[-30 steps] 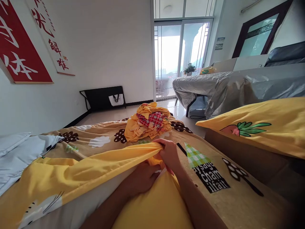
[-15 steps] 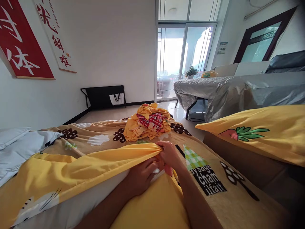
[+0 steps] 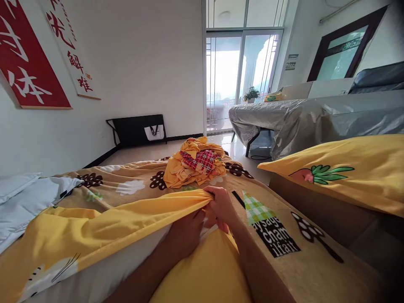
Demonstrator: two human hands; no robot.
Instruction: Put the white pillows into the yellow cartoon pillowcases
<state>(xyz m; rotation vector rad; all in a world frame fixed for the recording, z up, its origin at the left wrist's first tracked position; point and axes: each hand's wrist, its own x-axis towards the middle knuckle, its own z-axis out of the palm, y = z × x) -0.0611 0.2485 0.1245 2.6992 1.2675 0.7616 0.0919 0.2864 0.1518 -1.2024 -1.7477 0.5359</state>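
Observation:
A yellow pillowcase (image 3: 126,210) with a printed white cat figure lies before me, its edge pulled taut toward the right. Under that edge shows a white pillow (image 3: 116,265), partly covered by the yellow cloth. My right hand (image 3: 221,206) is closed on the bunched edge of the pillowcase. Just left of it, my left hand (image 3: 187,233) reaches under the edge, fingers curled against the white pillow at the opening; its fingertips are partly hidden by cloth.
Beyond my hands, a heap of yellow and red-checked fabric (image 3: 197,162) rests on a patterned tan blanket (image 3: 265,269). White pillows (image 3: 34,193) lie at left. A yellow pillow with a radish print (image 3: 341,172) is at right, near a plastic-covered table (image 3: 303,113).
My left hand has pushed slightly deeper under the cloth edge, its fingers now more hidden. The right hand keeps its hold and has shifted slightly left in view.

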